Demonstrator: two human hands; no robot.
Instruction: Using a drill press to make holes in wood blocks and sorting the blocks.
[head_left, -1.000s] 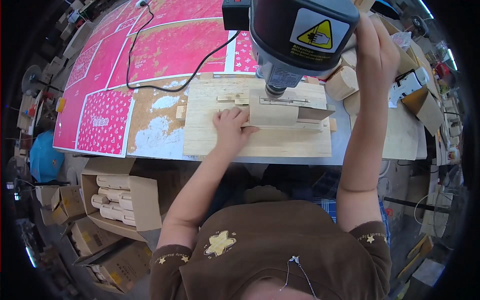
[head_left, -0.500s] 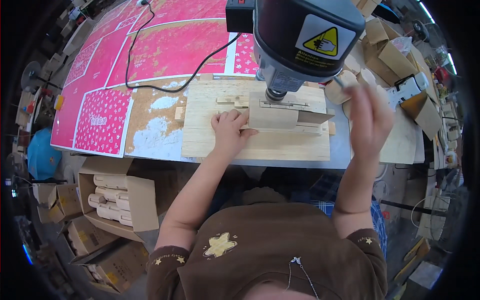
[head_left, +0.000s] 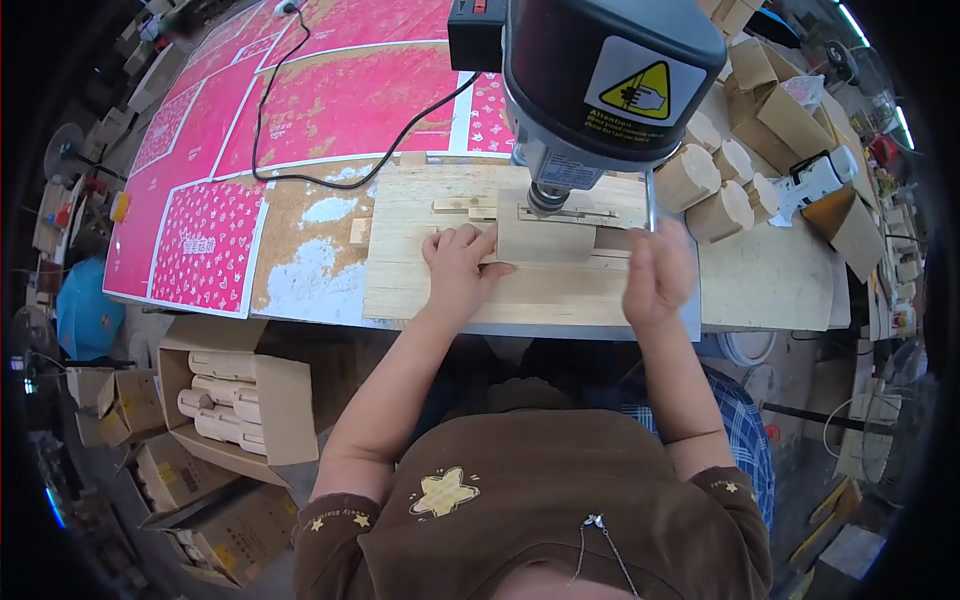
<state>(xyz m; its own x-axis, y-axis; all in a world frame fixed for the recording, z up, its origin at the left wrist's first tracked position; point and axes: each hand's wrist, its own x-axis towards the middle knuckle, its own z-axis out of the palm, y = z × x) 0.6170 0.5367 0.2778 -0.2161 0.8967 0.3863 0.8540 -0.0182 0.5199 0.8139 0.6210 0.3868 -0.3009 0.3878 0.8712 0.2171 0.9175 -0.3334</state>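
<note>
A pale wooden block (head_left: 545, 240) with a rounded face lies in a jig of thin wood strips (head_left: 466, 204) on a flat wooden board (head_left: 570, 300). My left hand (head_left: 461, 265) grips the left end of this block, fingers bent against it and thumb along its near side. Above the block stands the drill press (head_left: 610, 90), its chuck (head_left: 546, 198) close over the block's top; the bit itself I cannot make out. My right hand (head_left: 660, 275), slightly blurred, is closed round the lower end of the metal lever (head_left: 651, 205) at the machine's right side.
Several round wooden pieces (head_left: 690, 178) stand to the right of the drill press, before open cardboard boxes (head_left: 780, 110). A black cable (head_left: 385, 165) crosses the pink sheet (head_left: 350, 95) at the left. Below the table's left edge, a carton (head_left: 285, 400) holds more wooden pieces.
My right hand has swung down and to the left, bringing the lever from a raised slant to nearly upright in view. The chuck sits slightly lower. My left hand stays on the block.
</note>
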